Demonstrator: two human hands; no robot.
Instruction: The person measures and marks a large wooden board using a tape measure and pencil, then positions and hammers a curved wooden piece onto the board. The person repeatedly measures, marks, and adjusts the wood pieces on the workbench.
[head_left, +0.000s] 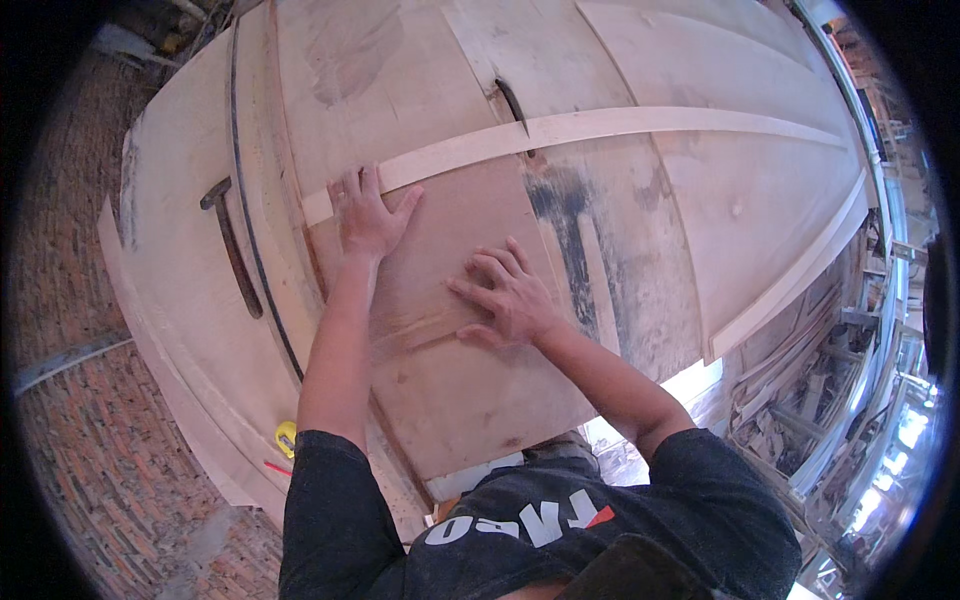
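My left hand lies with fingers spread across the left end of a long pale wooden strip. Its palm is against a plywood panel. Lower and to the right, my right hand rests on the same panel, fingers apart and slightly bent. Neither hand grips anything. The strip runs in a curve across the large plywood surface to the far right. A dark, slim, curved object stands at the strip's far edge; its kind is unclear.
A hammer lies left of my left forearm, beside a long dark line or cord. Near my left sleeve are a yellow tape measure and a thin red item. Brick ground borders the left; timber pieces lie right.
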